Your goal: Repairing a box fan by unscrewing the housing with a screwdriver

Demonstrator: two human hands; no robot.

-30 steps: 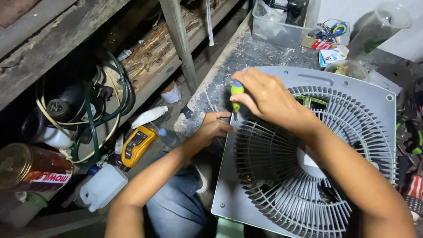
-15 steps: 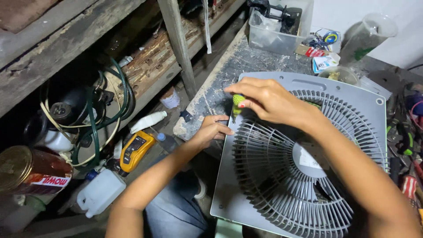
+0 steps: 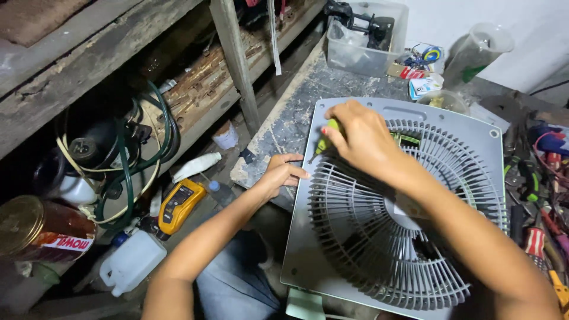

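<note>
Grey plastic made up the box fan (image 3: pixel 332 195), which lay grille-up on the worn workbench (image 3: pixel 296 112), and we take it as our landmark. Our right hand (image 3: pixel 361 139) was clenched around a yellow-green screwdriver (image 3: pixel 325 141) over the fan's upper left part, the tip pointing down at the frame beside the grille. Our left hand (image 3: pixel 280 175) rested at the fan's left edge, fingers curled loosely against the bench corner; we could not tell whether it pinched anything.

Beyond the fan's top edge stood a clear plastic tub (image 3: pixel 364 44) of parts. To the fan's right lay a heap of hand tools (image 3: pixel 542 195). Left of the fan and lower down sat a yellow multimeter (image 3: pixel 181 204), a white plastic jug (image 3: pixel 131 261) and a coil of green hose (image 3: pixel 133 163).
</note>
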